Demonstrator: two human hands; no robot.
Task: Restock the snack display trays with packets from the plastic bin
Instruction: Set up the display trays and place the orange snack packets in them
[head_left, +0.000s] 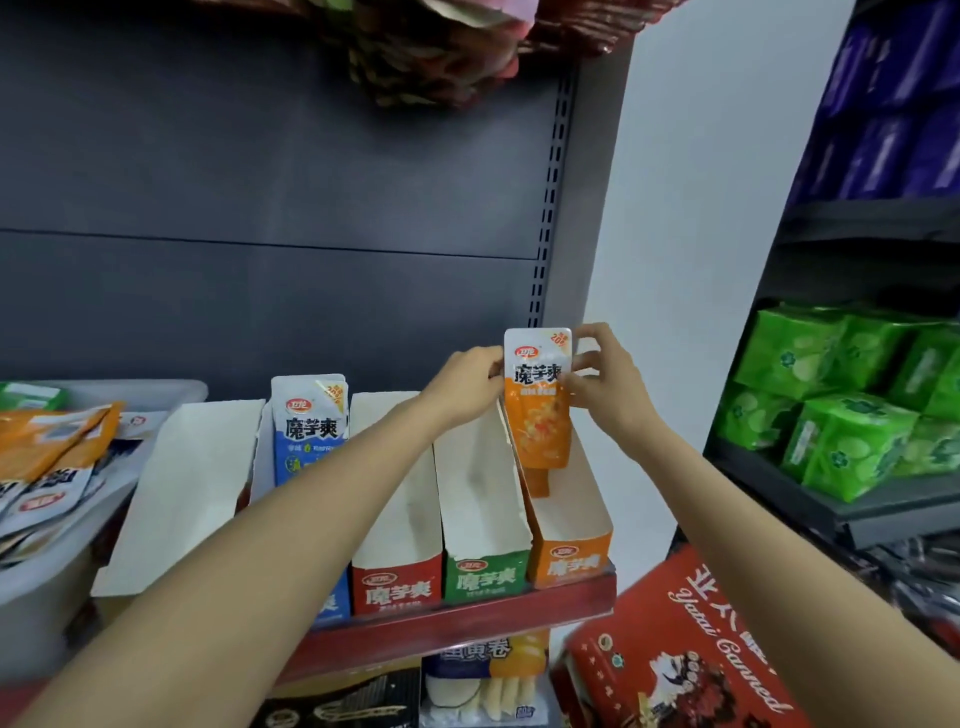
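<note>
Standing upright, orange packet (538, 400) pinched between both hands, over orange tray (571, 540).

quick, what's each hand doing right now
Left hand: fingers pinch the left edge of the orange packet.
Right hand: fingers pinch the right edge of the same packet, over the orange tray.

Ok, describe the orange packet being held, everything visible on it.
The orange packet is a slim, glossy pouch, white on top with a red logo and dark characters, orange below with a food picture. It stands upright at the back of the orange tray, lower end inside. The left hand and right hand pinch its upper edges.
</note>
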